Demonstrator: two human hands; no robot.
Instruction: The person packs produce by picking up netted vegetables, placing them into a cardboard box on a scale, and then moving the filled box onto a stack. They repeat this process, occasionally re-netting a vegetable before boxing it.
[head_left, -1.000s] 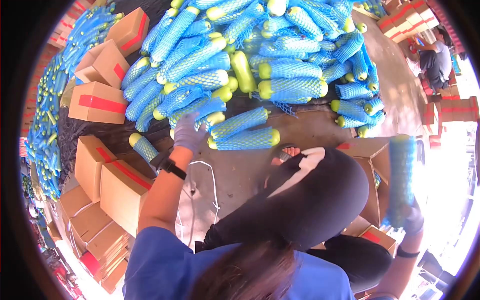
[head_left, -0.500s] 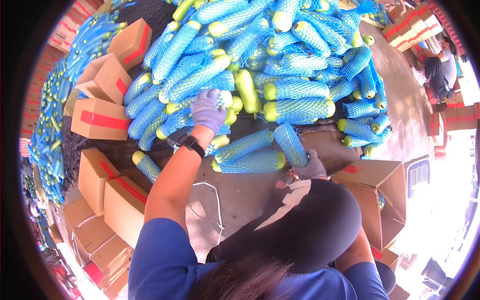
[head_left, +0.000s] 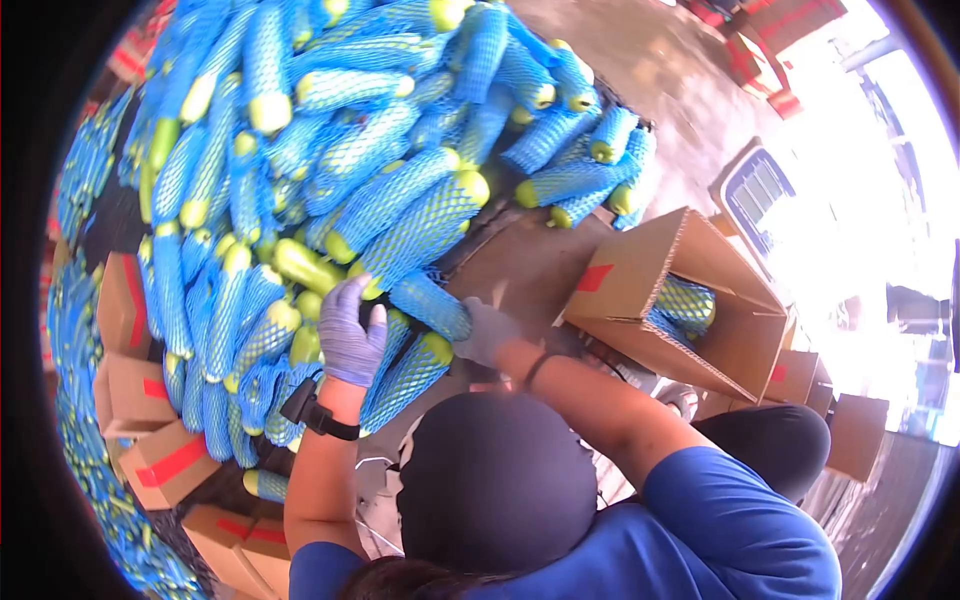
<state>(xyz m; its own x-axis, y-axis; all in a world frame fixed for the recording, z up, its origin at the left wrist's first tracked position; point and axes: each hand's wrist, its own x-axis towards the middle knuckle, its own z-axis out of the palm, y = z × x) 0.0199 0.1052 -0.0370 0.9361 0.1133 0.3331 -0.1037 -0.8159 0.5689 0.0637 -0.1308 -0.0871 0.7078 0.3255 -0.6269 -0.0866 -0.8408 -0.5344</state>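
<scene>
Left hand (head_left: 350,330), gloved, clasps a netted squash (head_left: 412,235) at the near edge of the pile (head_left: 260,180). Right hand (head_left: 485,332) grips a shorter netted one (head_left: 432,305) beside it. Open carton (head_left: 690,300) sits right; best to lift clear without snagging neighbouring netting.

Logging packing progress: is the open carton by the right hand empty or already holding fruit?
Holding fruit. The carton lies tipped with flaps spread, and netted fruit shows inside it. How many are in it cannot be told.
</scene>
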